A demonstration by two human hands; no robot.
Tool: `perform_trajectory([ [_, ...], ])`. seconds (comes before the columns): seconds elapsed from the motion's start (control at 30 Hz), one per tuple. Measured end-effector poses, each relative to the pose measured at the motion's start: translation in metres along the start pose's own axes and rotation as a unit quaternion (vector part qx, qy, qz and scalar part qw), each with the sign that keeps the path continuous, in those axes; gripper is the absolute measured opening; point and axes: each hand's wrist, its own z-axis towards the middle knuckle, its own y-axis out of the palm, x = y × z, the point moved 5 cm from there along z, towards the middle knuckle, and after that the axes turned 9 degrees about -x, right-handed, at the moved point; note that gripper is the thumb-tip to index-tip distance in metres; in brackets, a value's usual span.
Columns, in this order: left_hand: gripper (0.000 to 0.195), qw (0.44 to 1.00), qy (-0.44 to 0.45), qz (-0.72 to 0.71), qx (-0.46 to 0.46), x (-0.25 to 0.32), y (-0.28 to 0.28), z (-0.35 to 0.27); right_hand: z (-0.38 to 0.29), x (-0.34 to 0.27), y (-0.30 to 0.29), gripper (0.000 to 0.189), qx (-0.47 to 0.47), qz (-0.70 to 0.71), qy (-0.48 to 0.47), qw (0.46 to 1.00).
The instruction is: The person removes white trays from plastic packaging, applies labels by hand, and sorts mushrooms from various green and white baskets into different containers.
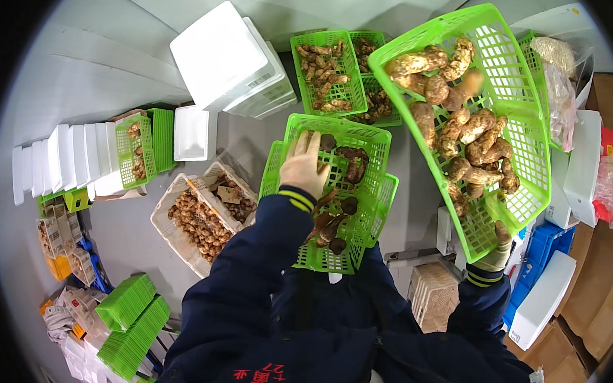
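Note:
My left hand (302, 165), in a pale glove with soiled fingertips, reaches into a green plastic basket (292, 124) before my body. The palm faces down, so whatever lies under the fingers is hidden. Dark brown mushrooms lie in this basket: a round cap (328, 143) beside my fingertips, a large wrinkled one (355, 163) to the right, and several long-stemmed ones (331, 229) nearer me. My right hand (494, 253), also gloved, grips the near end of a larger-looking green basket (529, 172), thumb over its rim. Thick, earthy brown mushrooms (476, 126) fill much of that tilted basket.
Two white crates (183, 241) of small brown mushrooms stand left. Green baskets (357, 72) with slender mushrooms sit at the back, beside stacked white foam boxes (224, 54). Nested green baskets (133, 323) are lower left. Blue crates (534, 262) and cardboard boxes (591, 290) flank the right.

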Motion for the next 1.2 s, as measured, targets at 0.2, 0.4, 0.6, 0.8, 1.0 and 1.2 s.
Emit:
perform_trajectory([
  [0.2,0.055,0.977,-0.012,0.211,0.032,0.000,0.044,0.043,-0.001,0.002,-0.025,0.069,0.054,0.008,-0.006,0.998],
  [0.4,0.049,0.975,-0.033,0.181,-0.124,0.005,0.049,0.052,-0.002,0.003,-0.042,0.066,0.053,0.038,0.023,0.998],
  [0.6,0.047,0.986,-0.028,0.105,-0.128,-0.003,0.034,0.053,0.001,0.015,-0.061,0.069,0.050,0.066,0.046,0.995],
  [0.8,0.044,0.986,0.075,0.113,-0.099,0.039,0.011,-0.004,0.000,0.015,-0.059,0.068,0.059,0.072,0.028,0.995],
  [1.0,0.049,0.942,0.160,0.102,-0.276,0.053,0.066,-0.077,0.004,0.020,-0.049,0.063,0.044,0.101,0.033,0.993],
  [1.2,0.052,0.954,0.206,0.025,-0.214,0.063,0.062,-0.073,0.003,0.019,-0.044,0.061,0.047,0.095,0.036,0.994],
])
